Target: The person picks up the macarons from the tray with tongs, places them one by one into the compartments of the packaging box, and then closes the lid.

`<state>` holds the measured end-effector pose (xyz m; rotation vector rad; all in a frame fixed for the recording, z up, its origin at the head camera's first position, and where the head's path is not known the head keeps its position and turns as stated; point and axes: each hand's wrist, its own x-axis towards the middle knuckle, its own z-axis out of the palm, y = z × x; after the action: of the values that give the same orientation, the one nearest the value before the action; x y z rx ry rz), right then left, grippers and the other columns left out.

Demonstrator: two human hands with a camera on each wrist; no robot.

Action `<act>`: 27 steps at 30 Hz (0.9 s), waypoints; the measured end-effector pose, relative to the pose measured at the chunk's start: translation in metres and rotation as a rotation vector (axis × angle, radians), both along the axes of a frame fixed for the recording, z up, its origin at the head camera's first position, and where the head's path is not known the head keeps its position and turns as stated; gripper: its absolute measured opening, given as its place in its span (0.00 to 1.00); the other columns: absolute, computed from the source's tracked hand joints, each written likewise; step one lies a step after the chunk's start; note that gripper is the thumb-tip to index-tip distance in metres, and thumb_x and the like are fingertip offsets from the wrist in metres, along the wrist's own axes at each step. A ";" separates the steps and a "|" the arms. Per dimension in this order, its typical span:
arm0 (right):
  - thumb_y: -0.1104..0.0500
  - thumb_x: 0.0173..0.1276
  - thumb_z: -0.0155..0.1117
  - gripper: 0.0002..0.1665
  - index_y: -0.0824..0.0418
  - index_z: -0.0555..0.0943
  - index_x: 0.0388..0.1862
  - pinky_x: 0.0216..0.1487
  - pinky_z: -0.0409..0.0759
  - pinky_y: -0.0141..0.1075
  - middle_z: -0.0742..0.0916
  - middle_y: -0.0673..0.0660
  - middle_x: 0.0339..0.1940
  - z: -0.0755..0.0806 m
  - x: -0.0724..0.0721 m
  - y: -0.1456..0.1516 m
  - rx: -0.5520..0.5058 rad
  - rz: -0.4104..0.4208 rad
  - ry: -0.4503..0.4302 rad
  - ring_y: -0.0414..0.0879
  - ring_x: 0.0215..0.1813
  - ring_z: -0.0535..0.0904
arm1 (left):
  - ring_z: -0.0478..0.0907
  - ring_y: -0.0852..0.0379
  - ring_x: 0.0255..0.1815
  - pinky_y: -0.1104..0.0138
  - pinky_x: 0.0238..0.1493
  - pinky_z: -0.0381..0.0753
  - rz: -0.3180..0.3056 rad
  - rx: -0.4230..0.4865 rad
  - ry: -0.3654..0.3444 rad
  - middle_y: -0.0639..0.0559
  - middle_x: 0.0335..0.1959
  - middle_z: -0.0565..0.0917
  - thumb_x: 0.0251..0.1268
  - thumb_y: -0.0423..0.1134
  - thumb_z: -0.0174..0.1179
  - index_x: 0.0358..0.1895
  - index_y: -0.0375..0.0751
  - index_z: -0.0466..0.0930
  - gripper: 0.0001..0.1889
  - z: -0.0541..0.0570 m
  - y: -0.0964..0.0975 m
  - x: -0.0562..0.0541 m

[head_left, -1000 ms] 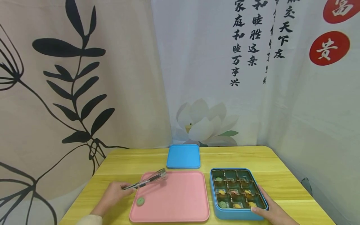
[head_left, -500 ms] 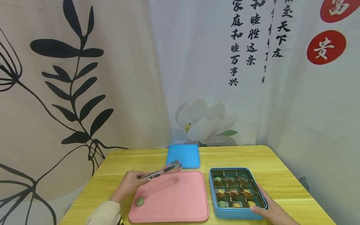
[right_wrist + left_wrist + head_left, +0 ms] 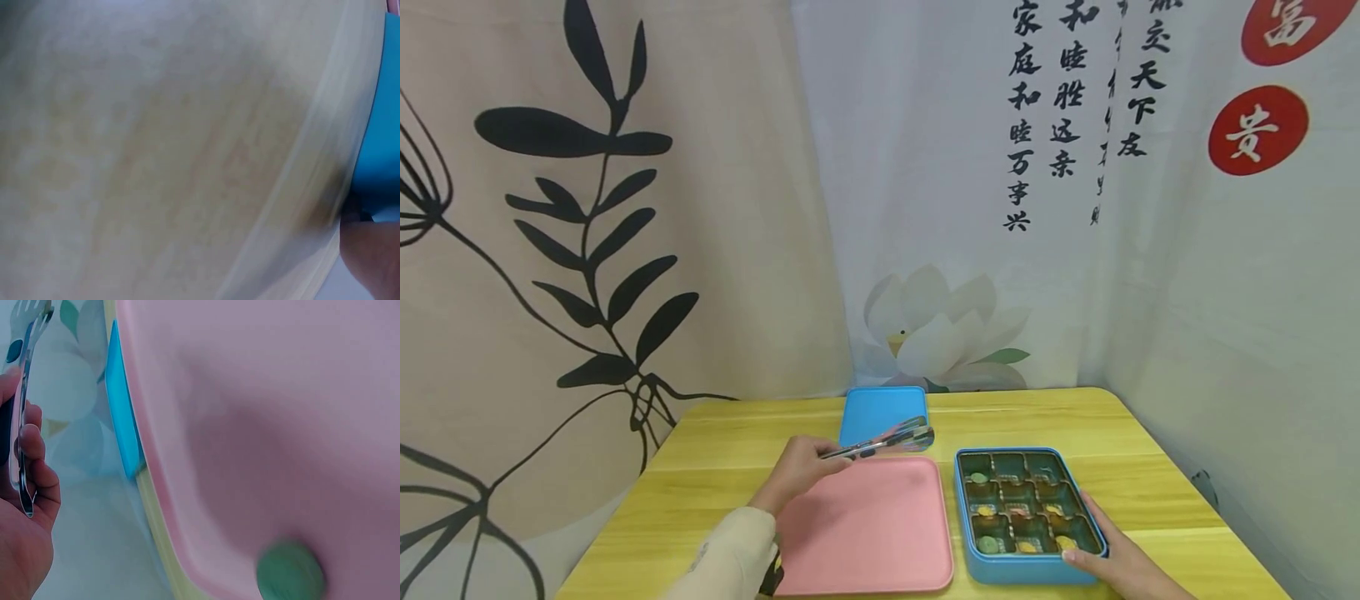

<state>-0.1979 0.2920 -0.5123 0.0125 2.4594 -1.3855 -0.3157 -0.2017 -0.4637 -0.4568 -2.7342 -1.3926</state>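
Observation:
My left hand (image 3: 801, 468) holds metal serving tongs (image 3: 880, 444) above the far left part of the pink tray (image 3: 880, 533), their heads pointing right and overlapping the blue lid (image 3: 861, 417). In the left wrist view, the fingers wrap round the tongs' handles, and nothing shows between the heads. A round green piece (image 3: 290, 573) lies on the tray there; in the head view my sleeve hides it. My right hand (image 3: 1116, 554) grips the near right corner of the blue box (image 3: 1030, 571), thumb on the rim. Inside, a nine-part insert carries small green, yellow and reddish pieces in several compartments.
The blue lid lies flat behind the tray, on the yellow wood-grain table (image 3: 1000, 417). A pale printed curtain (image 3: 760, 208) hangs close behind the table and along its sides. The box stands just right of the tray, a narrow gap between them.
My left hand has carried the tongs right and away across the tray's far edge, and my forearm now covers the green piece. The right hand still holds the box in place.

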 end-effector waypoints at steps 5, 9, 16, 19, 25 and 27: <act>0.43 0.73 0.59 0.60 0.64 0.30 0.80 0.55 0.61 0.74 0.41 0.80 0.75 -0.001 0.000 0.001 0.006 0.005 -0.006 0.83 0.70 0.40 | 0.69 0.58 0.26 0.66 0.25 0.68 -0.051 -0.007 0.013 0.57 0.24 0.80 0.56 0.46 0.74 0.32 0.45 0.89 0.09 -0.001 0.027 -0.006; 0.44 0.73 0.60 0.59 0.64 0.32 0.80 0.55 0.61 0.73 0.43 0.79 0.76 0.000 0.001 0.000 0.014 0.000 0.012 0.83 0.71 0.40 | 0.73 0.56 0.30 0.64 0.29 0.74 -0.071 0.002 0.004 0.57 0.27 0.83 0.56 0.47 0.74 0.32 0.45 0.90 0.10 -0.003 0.049 -0.008; 0.45 0.73 0.61 0.59 0.62 0.32 0.80 0.56 0.60 0.73 0.44 0.79 0.76 0.000 0.001 0.000 -0.007 -0.017 0.004 0.82 0.71 0.40 | 0.74 0.57 0.33 0.64 0.30 0.75 -0.078 0.018 -0.014 0.57 0.28 0.84 0.54 0.46 0.74 0.32 0.44 0.90 0.10 -0.005 0.082 -0.008; 0.46 0.73 0.60 0.58 0.63 0.31 0.80 0.56 0.60 0.73 0.44 0.79 0.76 0.000 0.002 0.000 -0.004 -0.012 0.015 0.82 0.71 0.40 | 0.76 0.58 0.36 0.63 0.33 0.78 -0.083 0.005 -0.015 0.57 0.32 0.86 0.54 0.46 0.74 0.34 0.44 0.91 0.10 -0.006 0.093 -0.009; 0.46 0.73 0.61 0.58 0.63 0.32 0.80 0.56 0.60 0.73 0.42 0.80 0.75 -0.001 0.000 0.000 0.004 -0.010 0.020 0.82 0.71 0.40 | 0.76 0.59 0.32 0.64 0.30 0.77 -0.114 -0.012 -0.012 0.59 0.30 0.86 0.54 0.45 0.74 0.34 0.46 0.91 0.09 -0.010 0.109 -0.010; 0.46 0.73 0.61 0.58 0.63 0.32 0.80 0.56 0.60 0.73 0.42 0.80 0.75 -0.002 -0.001 0.000 0.007 -0.017 0.011 0.82 0.71 0.40 | 0.75 0.59 0.30 0.65 0.28 0.75 -0.124 -0.013 -0.003 0.59 0.29 0.86 0.54 0.45 0.75 0.33 0.45 0.91 0.08 -0.012 0.114 -0.010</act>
<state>-0.1987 0.2917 -0.5141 0.0273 2.4787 -1.3871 -0.3257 -0.0878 -0.4760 -0.6363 -2.7621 -1.4028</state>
